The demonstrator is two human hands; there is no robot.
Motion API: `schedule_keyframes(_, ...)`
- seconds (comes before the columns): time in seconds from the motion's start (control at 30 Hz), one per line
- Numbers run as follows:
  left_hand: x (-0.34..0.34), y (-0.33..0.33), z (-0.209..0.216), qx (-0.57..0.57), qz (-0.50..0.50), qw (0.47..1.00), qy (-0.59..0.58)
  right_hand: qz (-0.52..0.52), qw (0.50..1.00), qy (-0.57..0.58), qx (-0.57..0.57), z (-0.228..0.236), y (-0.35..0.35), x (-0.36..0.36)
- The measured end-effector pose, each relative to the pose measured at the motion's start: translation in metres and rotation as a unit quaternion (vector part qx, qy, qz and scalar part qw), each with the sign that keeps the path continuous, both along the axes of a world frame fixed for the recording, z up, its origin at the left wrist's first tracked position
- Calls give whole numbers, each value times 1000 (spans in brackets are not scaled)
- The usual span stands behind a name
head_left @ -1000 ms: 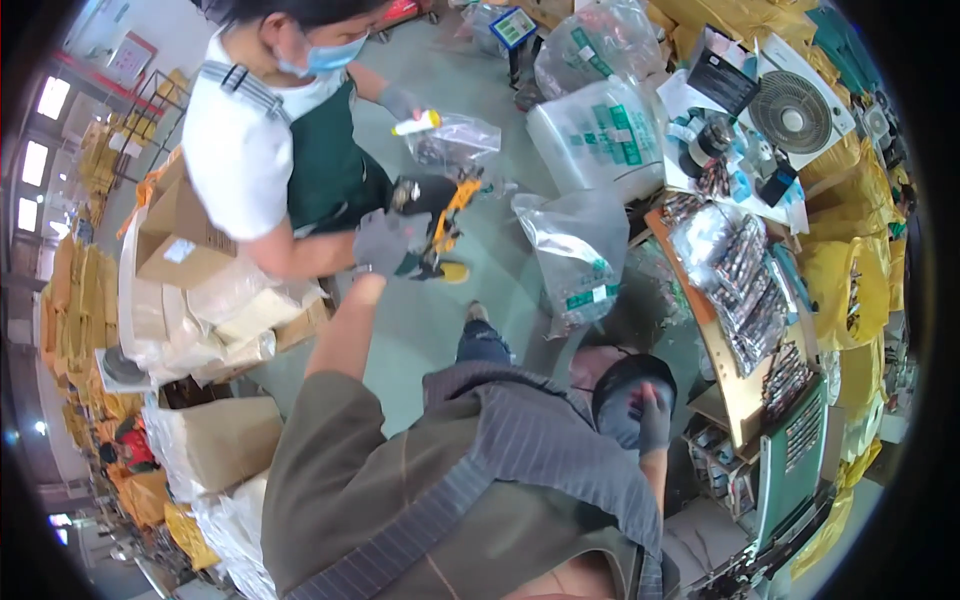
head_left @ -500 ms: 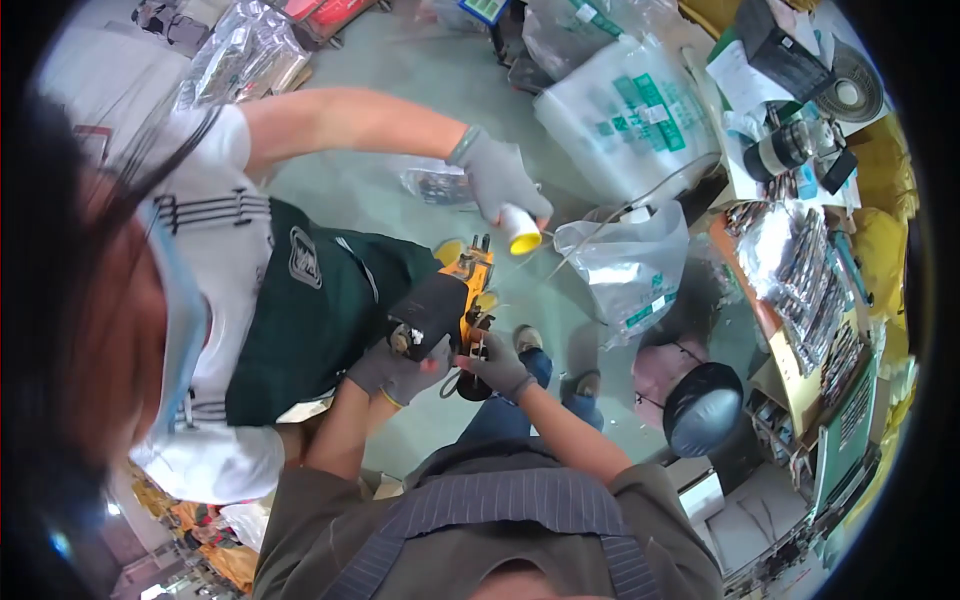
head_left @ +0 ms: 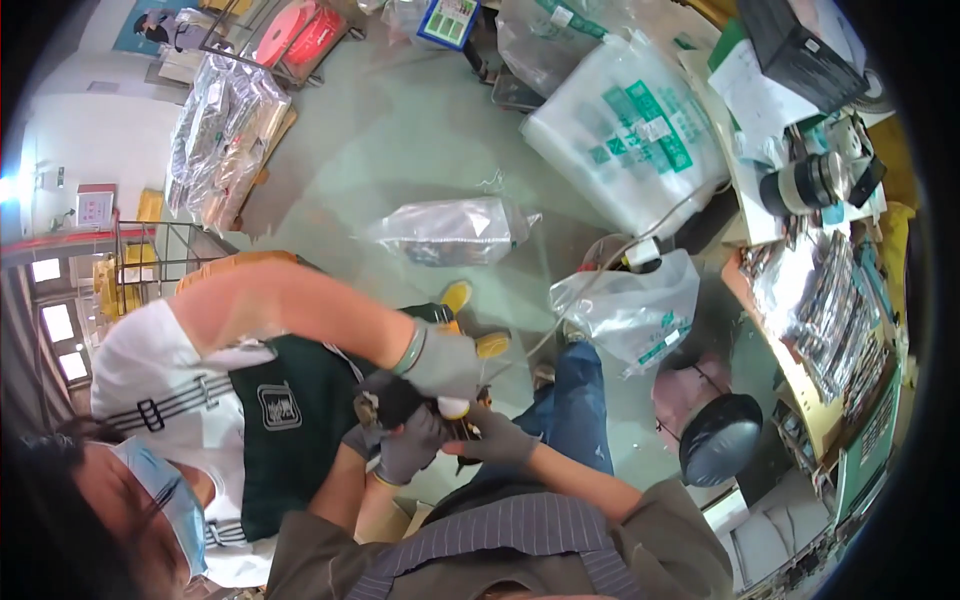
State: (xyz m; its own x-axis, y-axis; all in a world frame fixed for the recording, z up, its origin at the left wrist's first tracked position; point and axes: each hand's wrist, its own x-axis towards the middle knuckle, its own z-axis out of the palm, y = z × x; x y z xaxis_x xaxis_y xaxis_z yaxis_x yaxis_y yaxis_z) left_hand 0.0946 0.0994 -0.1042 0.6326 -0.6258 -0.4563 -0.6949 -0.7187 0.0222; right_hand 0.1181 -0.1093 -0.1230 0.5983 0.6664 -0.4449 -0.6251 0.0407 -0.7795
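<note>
My left hand (head_left: 363, 438), in a grey glove, is closed at the left side of a black and yellow handheld machine (head_left: 388, 397); its fingers are mostly hidden. Overlapping it is a second grey glove with a yellow cuff edge (head_left: 410, 452), seemingly the co-worker's. From the right, my right hand (head_left: 497, 440), gloved as well, closes its fingers on the machine's near end. The co-worker's other gloved hand (head_left: 447, 362) reaches over the top and covers much of the machine. Just under that hand shows a small white round piece (head_left: 453, 408).
The co-worker, in a dark green apron (head_left: 285, 415), stands close on my left. A clear plastic bag (head_left: 450, 232) lies on the floor ahead. Farther right are stacked plastic bags (head_left: 625, 130), a white bag (head_left: 635, 310), a black-seated stool (head_left: 722, 440) and a cluttered workbench (head_left: 800, 390).
The co-worker's hand has come nearer with the white and yellow piece, from beyond the machine onto it. The machine's yellow part is now mostly covered. The view has shifted.
</note>
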Motion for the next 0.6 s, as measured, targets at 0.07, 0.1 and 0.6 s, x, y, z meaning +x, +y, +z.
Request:
schedule_keyframes(0.07,8,-18,26,-12,28,996,-88,1,994,84,67,-12,-13,7)
schedule_keyframes(0.1,-1,-15,24,44,-93,985,-135,-60,982,139,111,-23,-16,11)
schedule_keyframes(0.6,216,-58,13,-310,-364,786,391,21,932,295,211,-40,-45,62)
